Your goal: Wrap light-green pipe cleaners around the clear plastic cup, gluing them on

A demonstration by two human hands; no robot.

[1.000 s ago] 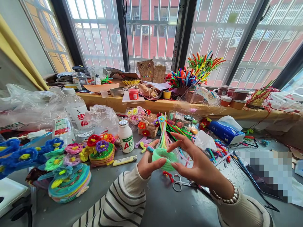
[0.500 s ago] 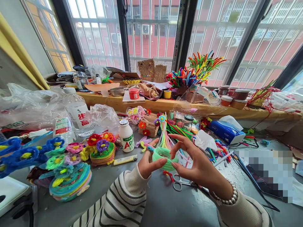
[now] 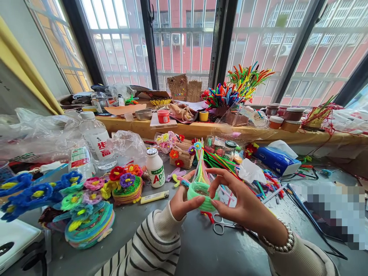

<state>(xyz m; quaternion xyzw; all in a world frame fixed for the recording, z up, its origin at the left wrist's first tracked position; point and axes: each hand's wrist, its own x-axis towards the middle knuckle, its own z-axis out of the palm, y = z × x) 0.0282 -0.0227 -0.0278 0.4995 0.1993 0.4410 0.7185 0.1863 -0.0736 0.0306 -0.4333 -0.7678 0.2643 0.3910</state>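
Above the grey table, both hands hold a small round cup wound in light green pipe cleaner [image 3: 204,202]. My left hand [image 3: 185,199] wraps round its left side, thumb on the near rim. My right hand [image 3: 235,199] pinches the right rim between thumb and fingers. A glimpse of the cup's hollow inside shows from above. Beneath and right of the cup lie scissors [image 3: 220,227] and a short red pipe cleaner piece [image 3: 207,217]. Just behind it are pale pipe cleaners [image 3: 200,168] and a small basket [image 3: 184,156] with flowers.
Pipe-cleaner flowers [image 3: 37,194] and a coiled flower base [image 3: 90,226] stand at the left. Nearby are a white bottle [image 3: 155,168], a lighter [image 3: 154,197] and a water bottle [image 3: 99,142]. Right are a blue tissue pack [image 3: 277,161] and cut pipe cleaners. A cluttered ledge [image 3: 253,133] runs behind.
The view has shifted slightly, so the table items sit a little further right and lower. Both hands keep their hold on the green cup, with little visible finger movement.
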